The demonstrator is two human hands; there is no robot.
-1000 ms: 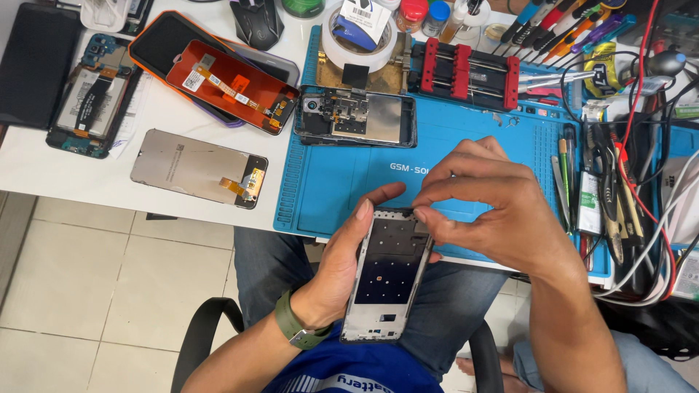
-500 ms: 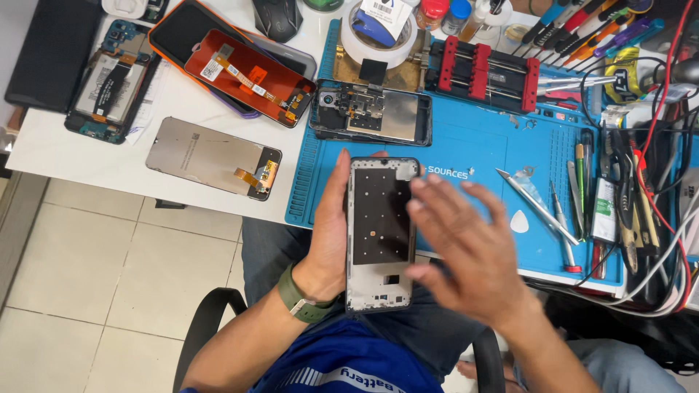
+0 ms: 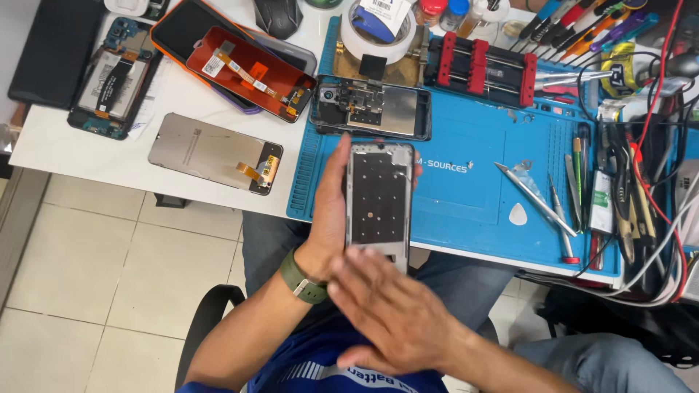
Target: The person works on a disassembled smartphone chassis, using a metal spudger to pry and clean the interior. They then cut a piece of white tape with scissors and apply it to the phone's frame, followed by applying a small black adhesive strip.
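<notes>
A: Where is the thin grey metal phone frame?

B: Above the blue mat, upright in the left hand's edge grip; right hand flat, holding nothing.

A: Handling?

B: Probably light, stiff, bendable; best held by its long edges.

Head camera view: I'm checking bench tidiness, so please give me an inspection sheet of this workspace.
Surface: blue work mat on a white table.
Job's things: phone frame, upright, its dark inner side facing the camera.
Clutter: opened phone, grey screen panel, red-backed screen, tweezers, tape roll, screwdrivers.
Grippers: left hand grips the phone frame along its side; right hand, flat and open, is by its lower end, contact unclear.
Cables: red and white wires tangled on the right.
Surroundings: tiled floor, chair.
</notes>
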